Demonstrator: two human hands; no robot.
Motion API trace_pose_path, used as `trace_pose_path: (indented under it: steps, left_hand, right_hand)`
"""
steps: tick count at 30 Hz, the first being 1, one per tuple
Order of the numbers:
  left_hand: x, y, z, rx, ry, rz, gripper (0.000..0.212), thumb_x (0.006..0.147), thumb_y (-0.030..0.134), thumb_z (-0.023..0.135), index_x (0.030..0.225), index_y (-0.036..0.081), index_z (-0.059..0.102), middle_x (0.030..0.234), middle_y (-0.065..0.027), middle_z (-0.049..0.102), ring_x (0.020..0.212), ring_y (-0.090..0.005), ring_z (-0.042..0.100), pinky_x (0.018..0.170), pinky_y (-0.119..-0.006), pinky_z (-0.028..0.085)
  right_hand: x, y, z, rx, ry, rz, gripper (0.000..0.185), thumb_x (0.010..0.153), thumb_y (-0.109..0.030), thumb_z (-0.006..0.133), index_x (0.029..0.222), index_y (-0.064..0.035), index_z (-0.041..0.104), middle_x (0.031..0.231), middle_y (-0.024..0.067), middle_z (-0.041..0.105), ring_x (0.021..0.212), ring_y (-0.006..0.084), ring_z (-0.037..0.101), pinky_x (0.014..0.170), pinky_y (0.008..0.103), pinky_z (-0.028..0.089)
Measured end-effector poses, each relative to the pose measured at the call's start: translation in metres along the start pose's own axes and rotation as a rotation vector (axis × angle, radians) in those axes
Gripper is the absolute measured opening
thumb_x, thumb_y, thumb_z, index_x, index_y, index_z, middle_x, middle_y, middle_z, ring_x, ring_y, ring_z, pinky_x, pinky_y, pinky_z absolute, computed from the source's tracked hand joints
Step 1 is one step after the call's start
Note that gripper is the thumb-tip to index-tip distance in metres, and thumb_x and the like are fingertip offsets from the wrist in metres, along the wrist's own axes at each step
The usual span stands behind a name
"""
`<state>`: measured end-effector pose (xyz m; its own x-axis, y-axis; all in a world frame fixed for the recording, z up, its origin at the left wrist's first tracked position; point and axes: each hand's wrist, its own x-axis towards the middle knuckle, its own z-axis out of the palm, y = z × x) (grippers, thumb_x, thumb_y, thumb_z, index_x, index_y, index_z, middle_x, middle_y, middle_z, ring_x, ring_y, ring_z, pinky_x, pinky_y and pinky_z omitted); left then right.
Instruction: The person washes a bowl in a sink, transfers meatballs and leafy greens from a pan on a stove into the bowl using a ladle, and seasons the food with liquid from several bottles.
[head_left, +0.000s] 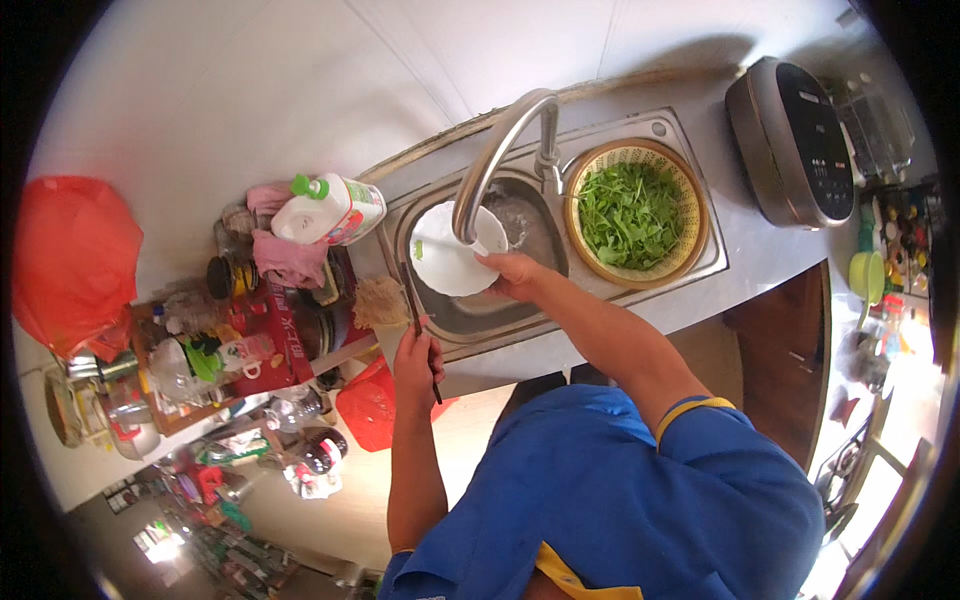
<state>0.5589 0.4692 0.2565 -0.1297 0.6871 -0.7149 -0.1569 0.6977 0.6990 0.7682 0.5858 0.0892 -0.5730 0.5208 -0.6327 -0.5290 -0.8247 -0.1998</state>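
Observation:
My right hand (516, 276) grips the near right rim of a white bowl (454, 274), which is tilted under the spout of a curved metal faucet (487, 169). Water runs from the spout, and a small green leaf scrap (418, 250) clings inside the bowl. Beneath lies the left basin of a stainless steel sink (551, 247), with water splashing at its back. My left hand (417, 364) is closed around dark chopsticks (413, 304), held upright at the sink's left front corner. A tan fibrous scrubber (380, 301) sits just left of them.
Leafy greens (634, 214) fill a yellow basket (703, 225) right of the faucet. Farther right stands a rice cooker (791, 142). A detergent bottle (330, 210) and pink cloth (289, 259) crowd the left, near a red box (270, 341) and red plastic bag (75, 262).

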Motion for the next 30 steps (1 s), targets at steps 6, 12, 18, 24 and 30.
trace_pose_path:
  steps: [6,12,18,24,30]
  left_hand:
    - [0.011,-0.002,0.0,-0.034,0.1,0.175,0.035,0.105,0.022,0.054,0.139,0.013,0.057,0.08,0.0024,0.053,0.059,-0.007,0.047,0.045,-0.023,0.034]
    - [0.081,-0.011,0.045,-0.304,-0.085,-0.046,0.033,0.106,0.025,0.054,0.136,0.012,0.059,0.082,0.0004,0.055,0.062,-0.0106,0.05,0.05,-0.026,0.039]
    - [0.174,-0.029,0.108,-0.729,-0.201,-0.346,0.019,0.104,0.021,0.052,0.108,0.007,0.064,0.078,-0.0009,0.059,0.06,-0.015,0.053,0.051,-0.028,0.04]
    - [0.204,-0.006,0.139,-0.922,-0.079,-0.348,0.016,0.095,0.006,0.04,0.089,0.0,0.054,0.075,-0.01,0.058,0.059,-0.0225,0.061,0.051,-0.034,0.055]
    - [0.152,-0.014,0.132,-0.61,-0.162,-0.329,0.014,0.098,0.013,0.056,0.089,0.003,0.052,0.069,-0.0029,0.049,0.051,-0.0134,0.046,0.043,-0.027,0.043]
  right_hand:
    - [-0.013,-0.014,0.038,-0.191,0.255,-0.318,0.043,0.099,-0.02,0.065,0.141,-0.02,0.057,0.127,0.0074,0.068,0.11,0.024,0.066,0.086,0.0399,0.056]
    - [-0.093,-0.021,0.031,-1.035,0.551,-1.072,0.057,0.096,-0.014,0.064,0.15,-0.0178,0.047,0.128,0.0216,0.063,0.111,0.0414,0.063,0.096,0.042,0.05]
    - [-0.169,-0.033,0.026,-1.429,0.691,-1.016,0.061,0.092,-0.007,0.06,0.15,-0.0123,0.044,0.131,0.0254,0.058,0.115,0.046,0.059,0.097,0.0492,0.05]
    - [-0.206,-0.038,0.022,-1.397,0.712,-0.923,0.049,0.099,-0.01,0.053,0.148,-0.0047,0.046,0.136,0.0254,0.058,0.124,0.0432,0.057,0.104,0.047,0.046]
    - [-0.179,-0.047,0.008,-1.207,0.721,-0.577,0.051,0.095,-0.026,0.054,0.141,-0.004,0.048,0.105,0.0263,0.07,0.074,0.0414,0.071,0.071,0.049,0.061]
